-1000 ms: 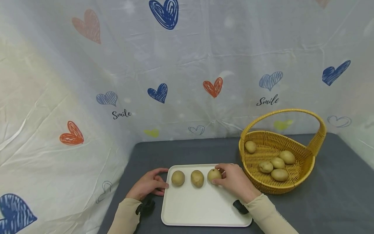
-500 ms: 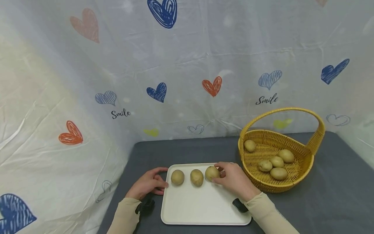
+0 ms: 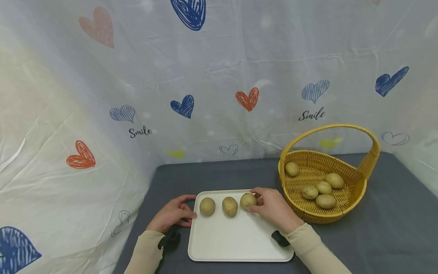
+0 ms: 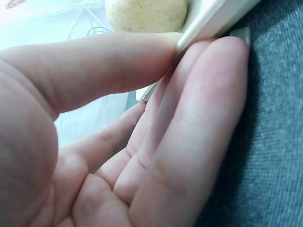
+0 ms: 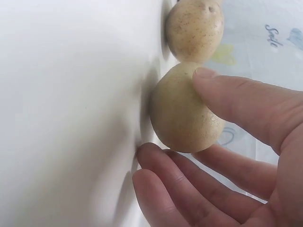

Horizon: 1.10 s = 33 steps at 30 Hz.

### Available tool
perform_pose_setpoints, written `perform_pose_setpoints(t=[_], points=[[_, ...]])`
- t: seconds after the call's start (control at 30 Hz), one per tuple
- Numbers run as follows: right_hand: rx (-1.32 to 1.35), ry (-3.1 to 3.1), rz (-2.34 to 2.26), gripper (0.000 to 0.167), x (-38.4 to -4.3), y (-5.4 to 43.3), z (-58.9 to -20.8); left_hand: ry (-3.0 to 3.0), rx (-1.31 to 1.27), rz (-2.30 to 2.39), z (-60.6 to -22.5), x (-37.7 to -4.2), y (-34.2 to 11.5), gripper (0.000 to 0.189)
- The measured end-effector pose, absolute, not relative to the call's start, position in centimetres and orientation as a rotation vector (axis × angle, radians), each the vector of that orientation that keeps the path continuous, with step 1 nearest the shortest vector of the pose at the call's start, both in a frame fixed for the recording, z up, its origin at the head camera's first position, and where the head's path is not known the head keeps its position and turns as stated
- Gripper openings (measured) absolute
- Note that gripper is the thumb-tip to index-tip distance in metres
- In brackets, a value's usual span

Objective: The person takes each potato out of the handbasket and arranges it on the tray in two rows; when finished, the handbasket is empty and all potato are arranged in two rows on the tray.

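potato (image 3: 248,201) pinched by right grip (image 3: 275,209); left grip (image 3: 172,214) holds tray (image 3: 236,243)

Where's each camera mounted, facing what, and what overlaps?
Head: worn on the head, facing forward and down at tray, basket and backdrop; left hand, right hand and sleeves show.
Left wrist: worn there, facing the tray's edge; left hand, close up.
Right wrist: worn there, facing the held potato; right hand, close up.
Shared: head and right wrist both show that potato.
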State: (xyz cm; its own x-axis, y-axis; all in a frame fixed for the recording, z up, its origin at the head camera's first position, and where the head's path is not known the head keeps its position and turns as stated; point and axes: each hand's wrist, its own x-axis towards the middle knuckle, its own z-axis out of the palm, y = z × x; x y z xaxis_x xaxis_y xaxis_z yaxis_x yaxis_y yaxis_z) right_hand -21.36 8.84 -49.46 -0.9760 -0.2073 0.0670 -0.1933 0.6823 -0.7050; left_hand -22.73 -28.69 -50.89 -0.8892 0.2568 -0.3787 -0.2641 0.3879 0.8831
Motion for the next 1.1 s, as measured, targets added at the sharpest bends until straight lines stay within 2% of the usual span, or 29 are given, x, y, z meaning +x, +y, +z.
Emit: perform_pose_setpoints(t=[0.57, 0.87, 1.1], points=[[-0.356, 2.863, -1.131, 0.038, -21.0, 9.1, -48.6, 2.201, -0.016, 1.517, -50.8, -22.8, -28.7, 0.081], [-0.353, 2.825, -1.158, 0.053, -21.0, 9.2, -48.5, 2.209, -0.019, 1.508, -50.8, -22.8, -28.5, 0.082], [-0.37, 2.842, -1.131, 0.056, -20.8, 9.3, -48.1, 2.205, -0.02, 1.509, -50.8, -22.7, -28.6, 0.084]])
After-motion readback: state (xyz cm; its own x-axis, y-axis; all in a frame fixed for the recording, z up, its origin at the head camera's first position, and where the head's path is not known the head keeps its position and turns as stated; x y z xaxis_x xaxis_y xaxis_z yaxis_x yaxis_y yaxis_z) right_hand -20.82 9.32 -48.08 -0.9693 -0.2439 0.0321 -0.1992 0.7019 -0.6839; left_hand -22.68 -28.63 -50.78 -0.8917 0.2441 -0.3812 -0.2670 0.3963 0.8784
